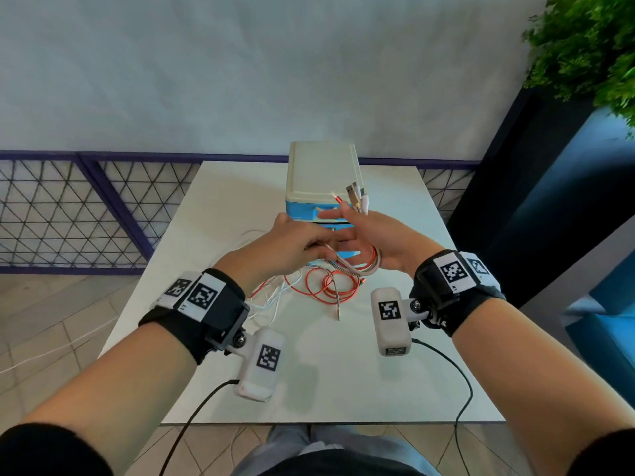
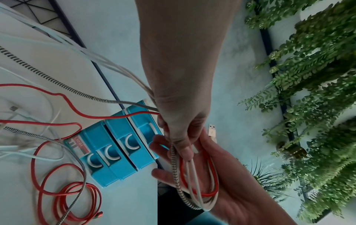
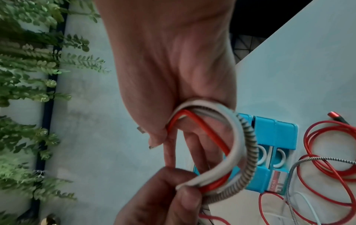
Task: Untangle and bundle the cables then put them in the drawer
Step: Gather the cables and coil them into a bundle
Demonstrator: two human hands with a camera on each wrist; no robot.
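Observation:
Several cables, red, white and black-and-white braided, run together through both hands. My right hand (image 1: 364, 235) is raised palm-left in front of the drawer unit (image 1: 323, 170), its thumb pinching the cable ends so the USB plugs (image 1: 357, 197) stick up. A cable loop (image 1: 370, 266) hangs round that palm, seen close as the loop (image 3: 240, 144) and the loop (image 2: 194, 182). My left hand (image 1: 309, 243) pinches the same strands just beside the right palm, its fingers (image 3: 173, 190) gripping the loop's lower side. The loose cable lengths (image 1: 326, 286) trail onto the white table (image 1: 220, 207).
The blue drawer unit (image 2: 115, 152) has a cream top and several shut drawers with white handles. Coils of red cable (image 3: 327, 152) and thin white cable (image 1: 271, 300) lie on the table in front of it. A green plant (image 1: 591, 46) stands at the right. Tiled floor surrounds the table.

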